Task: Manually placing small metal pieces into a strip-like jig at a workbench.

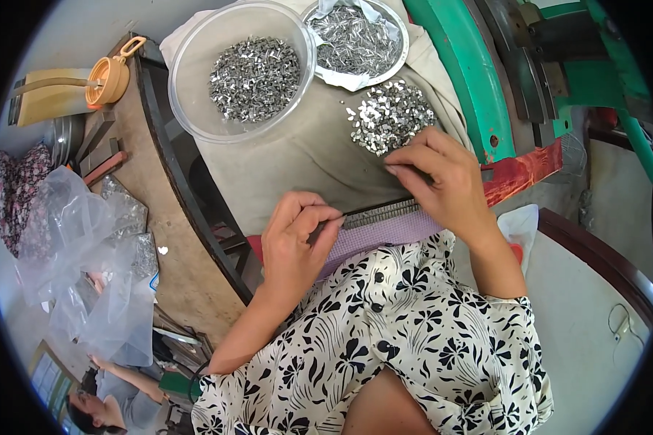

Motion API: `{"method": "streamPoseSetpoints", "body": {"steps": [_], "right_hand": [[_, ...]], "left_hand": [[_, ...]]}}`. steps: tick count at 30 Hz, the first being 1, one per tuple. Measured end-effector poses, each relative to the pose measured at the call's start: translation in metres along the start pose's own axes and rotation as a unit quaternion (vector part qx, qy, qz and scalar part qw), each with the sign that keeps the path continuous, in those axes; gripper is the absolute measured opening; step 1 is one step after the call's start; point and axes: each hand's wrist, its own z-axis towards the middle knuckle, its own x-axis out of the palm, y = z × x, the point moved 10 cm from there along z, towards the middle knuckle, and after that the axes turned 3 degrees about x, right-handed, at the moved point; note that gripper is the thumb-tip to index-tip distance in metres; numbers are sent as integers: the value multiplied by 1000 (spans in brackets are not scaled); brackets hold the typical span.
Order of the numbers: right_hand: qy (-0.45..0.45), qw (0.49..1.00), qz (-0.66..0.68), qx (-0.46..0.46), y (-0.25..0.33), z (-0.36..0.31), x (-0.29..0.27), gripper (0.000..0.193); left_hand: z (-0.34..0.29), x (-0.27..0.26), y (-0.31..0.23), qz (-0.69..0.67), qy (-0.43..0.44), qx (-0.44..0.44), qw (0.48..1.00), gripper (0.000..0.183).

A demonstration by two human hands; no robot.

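My left hand (294, 233) is closed in a pinch at the left end of a narrow rack (384, 212) lined with small metal pieces. Whatever lies between its fingertips is too small to make out. My right hand (442, 181) pinches with thumb and forefinger at the near edge of a pile of small shiny metal pieces (390, 116); its fingertips hide anything they hold. The pile lies loose on a grey-beige cloth (290, 170). A purple textured cloth (374, 235) runs along the rack's near side.
Behind the hands stand a clear round tub (189, 109) of small metal parts (254, 78) and a lined bowl of thin metal pieces (354, 42). A green machine frame (464, 72) rises at right. Left, a wooden table (189, 283) carries plastic bags (80, 268); another person (116, 399) is beyond.
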Motion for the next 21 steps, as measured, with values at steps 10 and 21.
{"method": "streamPoseSetpoints", "body": {"steps": [10,21], "right_hand": [[27,994,-60,-83,19,-1,20,9],[25,999,-21,-31,7,0,14,11]], "left_hand": [[-6,16,-7,37,13,4,999,15],[-6,13,-1,36,28,-39,998,25]]}}
